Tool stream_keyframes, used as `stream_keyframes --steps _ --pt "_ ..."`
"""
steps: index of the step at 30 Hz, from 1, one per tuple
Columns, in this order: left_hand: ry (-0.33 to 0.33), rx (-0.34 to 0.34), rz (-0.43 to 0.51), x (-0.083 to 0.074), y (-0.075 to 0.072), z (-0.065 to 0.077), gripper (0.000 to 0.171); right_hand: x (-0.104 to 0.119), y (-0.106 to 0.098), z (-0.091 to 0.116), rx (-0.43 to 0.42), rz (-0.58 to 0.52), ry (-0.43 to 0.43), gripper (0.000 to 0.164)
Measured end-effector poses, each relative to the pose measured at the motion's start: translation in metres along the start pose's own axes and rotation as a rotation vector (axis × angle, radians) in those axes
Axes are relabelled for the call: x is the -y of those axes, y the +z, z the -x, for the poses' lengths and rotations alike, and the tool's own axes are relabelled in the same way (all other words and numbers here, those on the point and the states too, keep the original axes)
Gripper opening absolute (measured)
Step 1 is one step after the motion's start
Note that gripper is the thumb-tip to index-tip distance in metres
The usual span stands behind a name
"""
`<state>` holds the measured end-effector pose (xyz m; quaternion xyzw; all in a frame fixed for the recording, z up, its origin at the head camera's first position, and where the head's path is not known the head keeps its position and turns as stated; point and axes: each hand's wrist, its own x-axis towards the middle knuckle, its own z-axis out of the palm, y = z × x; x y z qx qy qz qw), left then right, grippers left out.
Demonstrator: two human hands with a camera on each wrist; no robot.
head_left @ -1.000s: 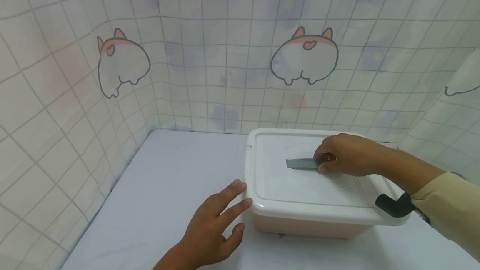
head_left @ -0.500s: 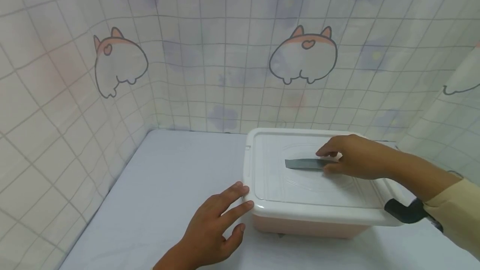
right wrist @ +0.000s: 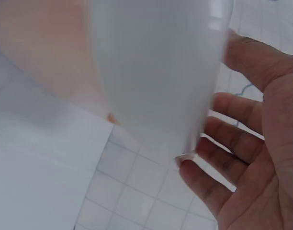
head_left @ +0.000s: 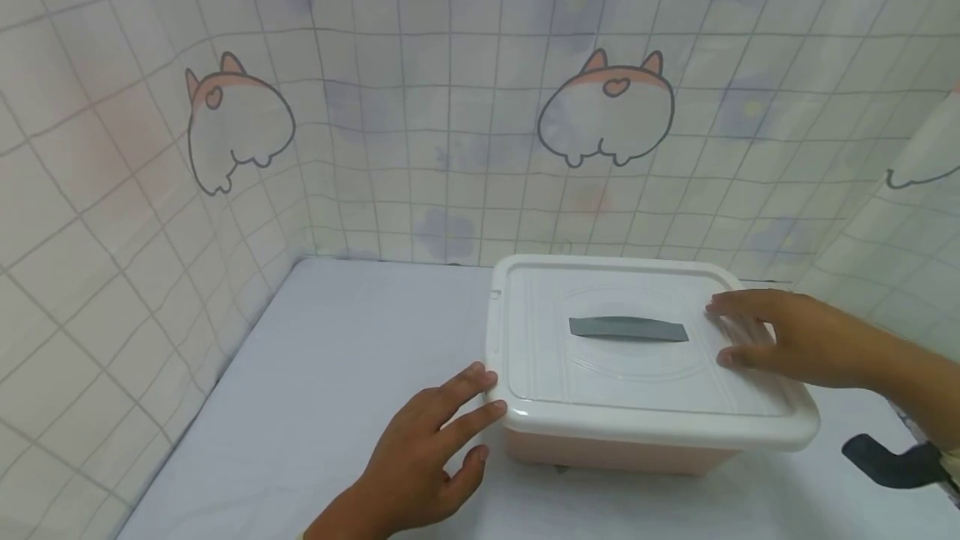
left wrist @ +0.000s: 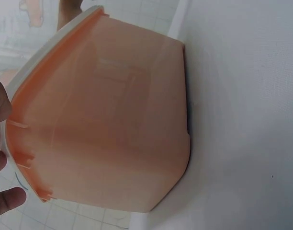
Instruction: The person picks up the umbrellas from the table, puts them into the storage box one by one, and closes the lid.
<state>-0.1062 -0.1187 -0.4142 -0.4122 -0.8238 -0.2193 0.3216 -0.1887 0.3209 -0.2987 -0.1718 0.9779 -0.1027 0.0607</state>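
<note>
A pink storage box [head_left: 622, 452] with a white lid [head_left: 622, 394] stands on the table, right of centre in the head view. Across the middle of the lid lies a grey strip-like handle [head_left: 628, 328]. My left hand [head_left: 423, 448] has its fingers spread, with two fingertips right at the lid's left front corner. Over the lid's right end is my right hand [head_left: 795, 340], fingers extended and apart from the handle. The left wrist view shows the box's pink side wall [left wrist: 103, 110]; in the right wrist view the white lid edge [right wrist: 161, 72] runs close beside my fingers.
A white cloth [head_left: 360, 340] covers the table. Grid-patterned curtains [head_left: 420, 107] with cartoon animals enclose the back and sides. A black curved piece [head_left: 892, 461] sticks out near my right wrist, in front of the box's right side.
My right hand has let go of the grey handle and moved right to the lid's right end. The left hand and the box have stayed about where they were.
</note>
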Motion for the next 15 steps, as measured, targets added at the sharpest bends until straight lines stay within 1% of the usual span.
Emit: stream_keyframes --steps 5,11,13,15 --pt "0.008 -0.010 -0.004 0.002 -0.003 0.000 0.041 -0.004 0.010 0.003 -0.037 -0.031 -0.005 0.075" --pt "0.007 0.009 -0.003 0.003 -0.005 -0.002 0.041 -0.008 0.020 0.009 -0.086 -0.052 -0.026 0.075" --pt "0.008 0.009 -0.006 0.004 -0.006 -0.002 0.042 -0.010 0.023 0.013 -0.116 -0.062 -0.040 0.071" --pt "-0.005 0.012 -0.006 0.006 -0.008 -0.002 0.044 -0.013 0.027 0.016 -0.153 -0.085 -0.051 0.068"
